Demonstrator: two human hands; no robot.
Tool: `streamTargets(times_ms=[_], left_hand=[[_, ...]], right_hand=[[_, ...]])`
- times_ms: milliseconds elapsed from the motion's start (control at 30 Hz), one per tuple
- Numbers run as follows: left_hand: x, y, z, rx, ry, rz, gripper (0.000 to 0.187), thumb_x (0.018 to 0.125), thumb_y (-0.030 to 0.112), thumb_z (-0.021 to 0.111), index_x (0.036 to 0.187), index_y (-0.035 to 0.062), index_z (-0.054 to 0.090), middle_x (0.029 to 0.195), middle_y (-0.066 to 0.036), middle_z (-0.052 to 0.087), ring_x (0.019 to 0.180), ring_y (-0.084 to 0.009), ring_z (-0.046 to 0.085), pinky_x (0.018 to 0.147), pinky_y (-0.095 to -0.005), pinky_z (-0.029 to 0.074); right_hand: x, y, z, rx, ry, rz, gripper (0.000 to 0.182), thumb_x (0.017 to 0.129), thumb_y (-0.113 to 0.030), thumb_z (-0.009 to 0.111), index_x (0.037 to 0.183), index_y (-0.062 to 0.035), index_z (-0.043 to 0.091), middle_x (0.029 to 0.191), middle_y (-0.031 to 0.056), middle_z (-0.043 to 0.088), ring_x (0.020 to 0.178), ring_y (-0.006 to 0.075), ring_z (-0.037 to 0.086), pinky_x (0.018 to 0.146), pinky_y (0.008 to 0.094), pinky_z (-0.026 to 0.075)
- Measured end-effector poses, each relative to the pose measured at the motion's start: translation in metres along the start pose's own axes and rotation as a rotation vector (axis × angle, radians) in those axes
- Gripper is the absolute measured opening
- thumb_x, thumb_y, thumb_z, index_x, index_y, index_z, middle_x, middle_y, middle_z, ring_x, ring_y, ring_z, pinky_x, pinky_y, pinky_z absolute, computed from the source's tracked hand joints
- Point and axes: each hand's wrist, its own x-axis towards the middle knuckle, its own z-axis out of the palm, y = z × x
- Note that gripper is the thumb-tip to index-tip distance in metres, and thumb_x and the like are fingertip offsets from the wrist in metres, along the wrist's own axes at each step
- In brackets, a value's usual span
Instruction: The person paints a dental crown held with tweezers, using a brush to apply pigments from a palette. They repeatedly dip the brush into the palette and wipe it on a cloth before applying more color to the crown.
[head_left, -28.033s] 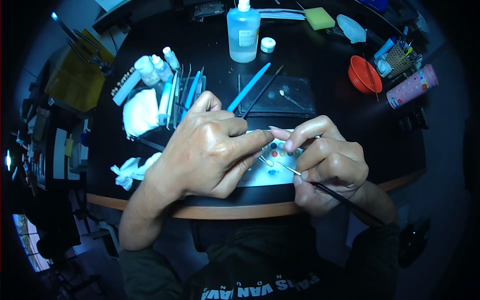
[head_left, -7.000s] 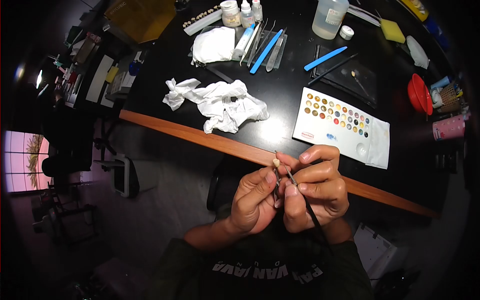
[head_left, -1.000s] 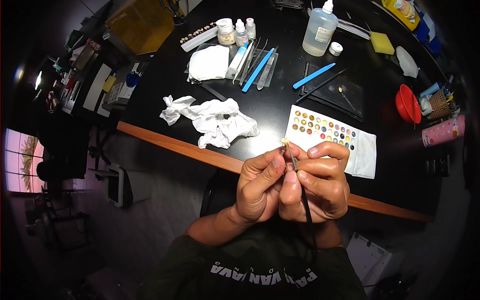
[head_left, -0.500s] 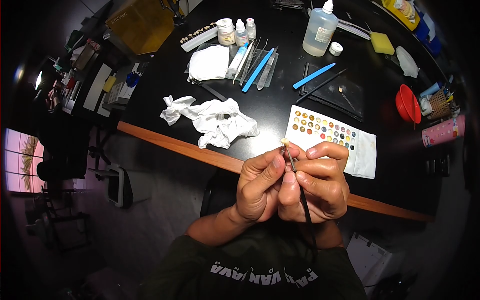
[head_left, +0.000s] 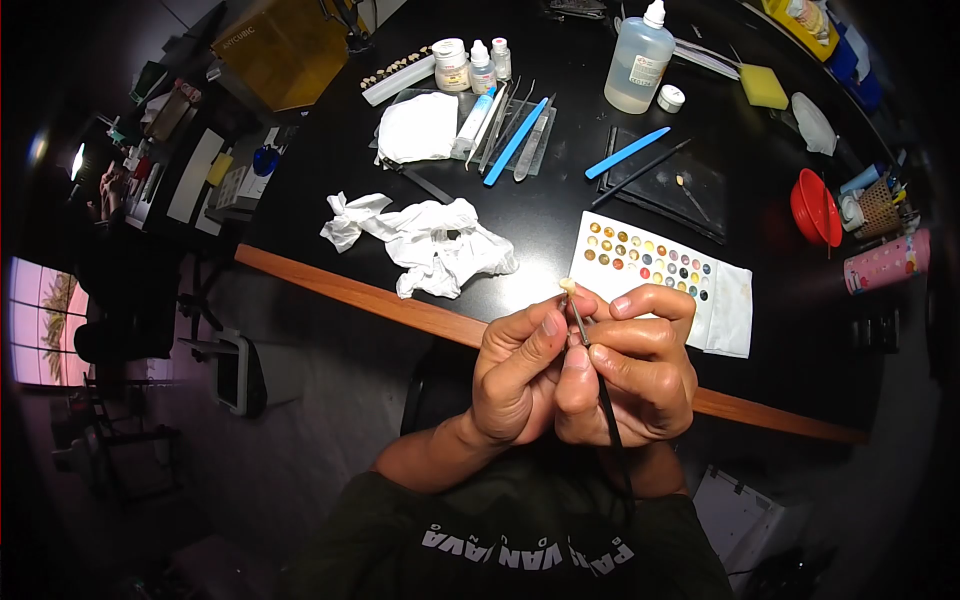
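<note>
Between my fingertips is a small cream-coloured dental crown. My left hand is closed, pinching the crown or a small holder under it; the exact grip is hidden by the fingers. In my right hand is a thin brush with a black handle and a metal ferrule, held between thumb and fingers. Its tip points up and reaches the crown. Both hands touch each other above the table's front edge. Just beyond them lies a white palette sheet with rows of coloured dots.
Crumpled white tissue lies left of my hands. Behind it are a folded white cloth, blue-handled tools and small jars. A large clear bottle, a dark tile and a red bowl stand further right.
The brush and crown have shifted very slightly to the left, with both hands keeping their grip. At the far left, another person's hand shows more clearly in the background.
</note>
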Motion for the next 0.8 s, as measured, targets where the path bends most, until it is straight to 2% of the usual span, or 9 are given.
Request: streamTargets(times_ms=[367,667,800], left_hand=[[0.0006,-0.0010,0.0027,-0.001,0.009,0.014,0.030,0.112,0.013,0.052,0.133,-0.0045,0.066,0.125,-0.017,0.069,0.111,-0.0168,0.066,0.101,-0.0298,0.051],[0.0003,0.0007,0.0036,0.006,0.019,0.003,0.031,0.112,0.013,0.052,0.132,-0.0057,0.065,0.124,-0.017,0.070,0.109,-0.0155,0.066,0.100,-0.0288,0.052],[0.0002,0.0009,0.0062,0.023,0.042,0.007,0.031,0.112,0.013,0.052,0.131,-0.0069,0.064,0.123,-0.017,0.070,0.109,-0.0151,0.066,0.101,-0.0287,0.051]], right_hand=[[0.0014,-0.0023,0.0008,0.013,0.000,0.008,0.026,0.075,0.006,0.076,0.095,-0.0050,0.063,0.086,0.0084,0.069,0.094,0.0270,0.061,0.078,0.0386,0.069],[0.0000,-0.0001,0.0001,0.005,-0.001,0.007,0.028,0.076,0.005,0.079,0.096,-0.0068,0.065,0.086,0.0062,0.070,0.095,0.0261,0.061,0.077,0.0340,0.064],[0.0008,-0.0009,0.0015,0.004,0.004,0.009,0.028,0.076,0.005,0.079,0.096,-0.0066,0.065,0.086,0.0063,0.070,0.095,0.0262,0.061,0.077,0.0346,0.064]])
